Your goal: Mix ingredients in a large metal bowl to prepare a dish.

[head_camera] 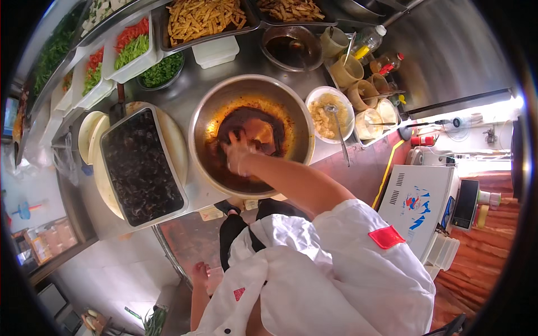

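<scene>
My right hand (238, 156) reaches down into a large stainless steel mixing bowl (197, 159), its spread fingers at the dark reddish-brown sauce (235, 122). Oily orange residue rings the inner wall. The hand is slightly blurred, and no object shows in its grasp. Away from the counter, my left hand (201, 272) hangs low beside my body with its fingers loosely bent and nothing visible in it. Just left of the bowl, a rectangular tray of dark wood-ear-like pieces (141, 168) rests on a round cutting board (178, 138).
Right of the bowl stands a dish of minced garlic (323, 111) with a spoon (339, 130). Seasoning cups (346, 70) and bottles (372, 37) line the right. Behind are a bowl of dark liquid (290, 48), a tray of cut strips (206, 19), and tubs of chopped vegetables (132, 46).
</scene>
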The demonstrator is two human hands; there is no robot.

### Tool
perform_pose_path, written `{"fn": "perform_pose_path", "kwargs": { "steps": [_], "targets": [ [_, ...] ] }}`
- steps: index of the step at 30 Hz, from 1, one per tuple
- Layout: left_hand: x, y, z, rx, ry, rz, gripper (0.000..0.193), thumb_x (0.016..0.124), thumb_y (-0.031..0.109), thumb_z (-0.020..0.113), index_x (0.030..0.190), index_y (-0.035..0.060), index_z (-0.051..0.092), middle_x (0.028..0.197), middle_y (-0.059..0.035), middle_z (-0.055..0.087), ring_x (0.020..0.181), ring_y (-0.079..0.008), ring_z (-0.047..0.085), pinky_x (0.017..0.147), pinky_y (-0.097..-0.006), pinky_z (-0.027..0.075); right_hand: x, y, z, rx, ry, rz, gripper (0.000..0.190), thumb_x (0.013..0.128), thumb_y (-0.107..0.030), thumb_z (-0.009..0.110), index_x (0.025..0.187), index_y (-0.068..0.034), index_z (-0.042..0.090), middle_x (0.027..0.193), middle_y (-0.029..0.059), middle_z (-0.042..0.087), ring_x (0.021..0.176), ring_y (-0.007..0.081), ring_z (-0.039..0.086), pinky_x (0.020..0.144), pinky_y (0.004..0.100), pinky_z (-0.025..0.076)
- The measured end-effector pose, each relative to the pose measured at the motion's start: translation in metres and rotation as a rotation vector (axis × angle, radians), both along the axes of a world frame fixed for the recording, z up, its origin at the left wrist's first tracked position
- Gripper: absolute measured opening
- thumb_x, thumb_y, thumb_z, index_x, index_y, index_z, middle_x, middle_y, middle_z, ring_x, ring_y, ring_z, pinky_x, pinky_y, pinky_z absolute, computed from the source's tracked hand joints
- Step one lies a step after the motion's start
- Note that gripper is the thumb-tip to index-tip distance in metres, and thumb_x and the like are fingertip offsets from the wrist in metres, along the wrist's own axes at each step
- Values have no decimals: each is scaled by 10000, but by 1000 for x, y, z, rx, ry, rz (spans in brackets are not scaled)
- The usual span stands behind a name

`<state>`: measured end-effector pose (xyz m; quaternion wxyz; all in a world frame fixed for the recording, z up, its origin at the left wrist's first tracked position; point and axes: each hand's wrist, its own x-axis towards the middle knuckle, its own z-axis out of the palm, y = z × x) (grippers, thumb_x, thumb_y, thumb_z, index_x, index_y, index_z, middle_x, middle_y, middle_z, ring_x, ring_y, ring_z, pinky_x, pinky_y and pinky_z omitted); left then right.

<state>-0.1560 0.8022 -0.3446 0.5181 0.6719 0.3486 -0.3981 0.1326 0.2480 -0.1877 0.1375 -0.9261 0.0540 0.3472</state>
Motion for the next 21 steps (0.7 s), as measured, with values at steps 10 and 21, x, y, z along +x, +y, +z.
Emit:
{"fn": "perform_pose_path", "kwargs": {
  "steps": [10,21],
  "targets": [
    [-8,-51,60,144,-66,-257,255,1010,92,540,1250,17,584,1023,-107,713,826,-189,693,642,-306,551,-37,-25,-26,-218,-86,-249,707,967,-183,535,1641,-111,336,1731,209,173,1605,411,151,1204,684,277],
    [17,-51,27,37,-101,29,280,1013,103,567,1278,15,579,1049,-118,721,885,-187,707,705,-305,561,-47,-10,-4,-272,27,-152,736,937,-157,621,1621,-98,358,1720,220,144,1549,492,238,1206,588,354]
  ]
}}
